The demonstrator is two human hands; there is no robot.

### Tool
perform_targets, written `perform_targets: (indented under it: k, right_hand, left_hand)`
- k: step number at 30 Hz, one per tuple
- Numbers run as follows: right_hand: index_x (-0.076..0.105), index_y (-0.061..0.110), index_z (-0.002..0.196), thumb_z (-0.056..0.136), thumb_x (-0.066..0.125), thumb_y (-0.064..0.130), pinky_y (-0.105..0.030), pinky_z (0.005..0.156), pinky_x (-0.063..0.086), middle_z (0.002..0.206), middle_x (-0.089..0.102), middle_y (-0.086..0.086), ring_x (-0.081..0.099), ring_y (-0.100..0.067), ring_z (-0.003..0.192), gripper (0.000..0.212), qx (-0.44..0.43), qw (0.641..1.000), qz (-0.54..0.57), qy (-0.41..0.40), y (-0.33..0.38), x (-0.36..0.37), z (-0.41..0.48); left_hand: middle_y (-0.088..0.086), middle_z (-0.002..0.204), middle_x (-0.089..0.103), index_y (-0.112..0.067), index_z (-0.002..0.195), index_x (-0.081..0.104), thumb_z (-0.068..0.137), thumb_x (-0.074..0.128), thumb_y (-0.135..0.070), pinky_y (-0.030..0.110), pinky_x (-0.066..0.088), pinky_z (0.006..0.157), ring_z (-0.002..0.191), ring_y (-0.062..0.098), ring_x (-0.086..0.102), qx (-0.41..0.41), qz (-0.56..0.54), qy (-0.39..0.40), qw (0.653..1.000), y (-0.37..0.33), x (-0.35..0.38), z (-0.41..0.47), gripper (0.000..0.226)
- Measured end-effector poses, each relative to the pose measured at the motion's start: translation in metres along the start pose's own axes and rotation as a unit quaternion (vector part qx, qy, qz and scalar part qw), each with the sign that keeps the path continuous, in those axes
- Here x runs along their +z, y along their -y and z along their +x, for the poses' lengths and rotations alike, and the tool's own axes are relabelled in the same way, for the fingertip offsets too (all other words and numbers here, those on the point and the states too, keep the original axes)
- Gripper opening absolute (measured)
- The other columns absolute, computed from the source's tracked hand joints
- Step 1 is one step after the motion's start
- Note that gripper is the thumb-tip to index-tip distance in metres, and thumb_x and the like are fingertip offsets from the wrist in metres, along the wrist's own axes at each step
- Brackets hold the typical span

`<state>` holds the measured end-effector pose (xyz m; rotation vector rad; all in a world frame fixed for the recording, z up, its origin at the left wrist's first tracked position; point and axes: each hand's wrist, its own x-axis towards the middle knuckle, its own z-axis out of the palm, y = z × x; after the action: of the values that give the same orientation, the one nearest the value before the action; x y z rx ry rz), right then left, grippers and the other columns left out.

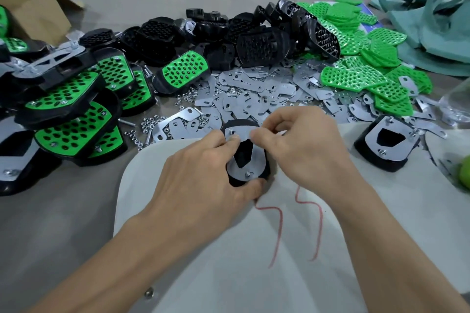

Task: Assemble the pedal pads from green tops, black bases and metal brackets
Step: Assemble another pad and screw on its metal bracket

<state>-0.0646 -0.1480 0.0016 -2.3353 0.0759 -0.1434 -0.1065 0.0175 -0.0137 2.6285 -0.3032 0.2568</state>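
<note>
Box (pixel 38 15) contents hidden, left grip (pixel 201 178) clasping black base (pixel 241 124), right grip (pixel 300 145) pinching its bracket (pixel 258 160).

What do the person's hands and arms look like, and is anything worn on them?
Nothing is worn on them. The left hand and the right hand have no gloves, and no ring shows on the fingers in view. The left forearm and the right forearm carry no sleeve, watch or bracelet as far as the picture reaches.
</note>
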Motion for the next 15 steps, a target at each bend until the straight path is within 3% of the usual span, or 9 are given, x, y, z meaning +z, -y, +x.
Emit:
perform_targets:
  k: [2, 4, 6, 8, 15]
  right_hand:
    - [0.063, 0.031, 0.084, 0.063, 0.080, 0.052, -0.017, 0.051, 0.039, 0.071, 0.066, 0.013, 0.057, -0.002, 0.059, 0.034, -0.010, 0.999, -0.024, 0.041, 0.000, 0.003, 0.001]
    - [0.058, 0.036, 0.095, 0.061, 0.078, 0.053, -0.025, 0.056, 0.044, 0.076, 0.063, 0.018, 0.057, -0.002, 0.064, 0.042, -0.008, 0.998, -0.048, 0.034, -0.002, 0.009, -0.003]
    - [0.058, 0.035, 0.096, 0.063, 0.072, 0.047, -0.028, 0.058, 0.045, 0.073, 0.063, 0.021, 0.057, -0.003, 0.068, 0.037, -0.008, 0.999, -0.045, -0.009, -0.001, 0.016, -0.005]
    - [0.062, 0.031, 0.096, 0.067, 0.069, 0.041, -0.029, 0.060, 0.047, 0.061, 0.062, 0.008, 0.058, -0.008, 0.066, 0.032, -0.009, 0.998, -0.043, -0.045, 0.001, 0.022, -0.007]
    - [0.063, 0.027, 0.100, 0.077, 0.067, 0.031, -0.031, 0.062, 0.042, 0.070, 0.058, 0.002, 0.054, -0.022, 0.070, 0.023, 0.004, 0.997, -0.058, -0.046, 0.003, 0.030, -0.008]
  left_hand:
    - [-0.011, 0.080, 0.046, -0.034, 0.100, 0.066, 0.066, 0.053, -0.073, 0.031, 0.041, 0.061, 0.072, 0.011, 0.047, -0.011, -0.024, -0.002, 1.000, 0.000, 0.000, -0.001, 0.053]
    - [-0.012, 0.082, 0.046, -0.034, 0.110, 0.069, 0.068, 0.060, -0.073, 0.032, 0.042, 0.063, 0.073, 0.011, 0.047, -0.012, -0.045, 0.002, 0.999, 0.000, 0.000, -0.001, 0.059]
    - [-0.012, 0.083, 0.046, -0.033, 0.110, 0.069, 0.069, 0.069, -0.071, 0.031, 0.038, 0.062, 0.072, 0.011, 0.044, -0.007, -0.043, 0.005, 0.999, 0.001, 0.000, 0.000, 0.057]
    - [-0.011, 0.083, 0.047, -0.032, 0.109, 0.069, 0.069, 0.074, -0.070, 0.031, 0.040, 0.061, 0.070, 0.011, 0.044, -0.005, -0.036, 0.003, 0.999, 0.002, 0.000, 0.000, 0.055]
    - [-0.009, 0.081, 0.046, -0.030, 0.110, 0.070, 0.069, 0.053, -0.073, 0.033, 0.042, 0.059, 0.068, 0.012, 0.044, 0.005, -0.030, 0.003, 1.000, 0.001, 0.000, -0.001, 0.062]
